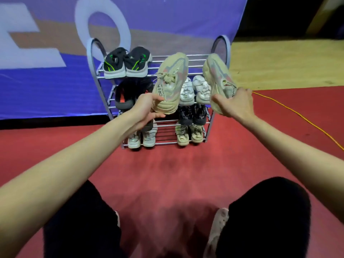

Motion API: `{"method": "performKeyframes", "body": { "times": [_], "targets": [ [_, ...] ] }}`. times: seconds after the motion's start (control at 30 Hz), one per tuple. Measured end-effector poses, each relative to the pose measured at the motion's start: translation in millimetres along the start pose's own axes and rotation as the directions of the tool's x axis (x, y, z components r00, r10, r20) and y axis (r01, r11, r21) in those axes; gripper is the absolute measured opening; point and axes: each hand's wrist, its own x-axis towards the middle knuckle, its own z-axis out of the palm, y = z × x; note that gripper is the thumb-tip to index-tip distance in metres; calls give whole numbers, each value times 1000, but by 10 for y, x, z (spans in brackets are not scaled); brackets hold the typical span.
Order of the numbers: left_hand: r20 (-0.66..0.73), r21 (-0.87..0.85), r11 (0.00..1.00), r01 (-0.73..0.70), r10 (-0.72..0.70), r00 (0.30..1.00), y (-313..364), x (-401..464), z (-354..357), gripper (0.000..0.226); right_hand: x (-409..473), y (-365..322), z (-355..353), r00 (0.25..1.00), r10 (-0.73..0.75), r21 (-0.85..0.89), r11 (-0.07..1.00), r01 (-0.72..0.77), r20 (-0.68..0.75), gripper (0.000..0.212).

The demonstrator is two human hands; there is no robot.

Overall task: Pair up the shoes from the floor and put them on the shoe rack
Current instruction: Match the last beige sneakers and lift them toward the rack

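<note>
— Hands?
— Left hand (145,110) grasps one beige shoe (170,81) by the heel; right hand (235,103) grasps its mate (217,75).
— Position?
— Both raised before the shoe rack (220,45) — top shelf, beside the black pair (126,62).

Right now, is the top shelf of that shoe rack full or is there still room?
Still room. On the top shelf only the black-and-green pair sits at the left; bare bars show to its right.
</note>
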Motion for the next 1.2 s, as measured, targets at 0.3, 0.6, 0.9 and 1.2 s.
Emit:
{"method": "performKeyframes", "body": {
  "times": [0.3, 0.6, 0.9, 1.2],
  "targets": [
    [31, -51, 999, -16, 18, 999, 377, 947, 420, 17, 965, -270, 148, 1000, 12, -51, 999, -11, 23, 77],
    [42, -78, 997, -21, 25, 999, 472, 2086, 723, 8, 1912, -428, 759, 998, -35, -160, 986, 43, 54, 67],
    [69, -145, 989, 9, 1, 998, 444, 2490, 900, 13, 2418, -517, 1042, 995, -37, -262, 963, 60, 92, 64],
    [89, 63, 995, -77, 71, 993, 368, 2694, 828, 37, 2457, -349, 1273, 997, -81, -297, 952, 77, 0, 74]
  ]
}}
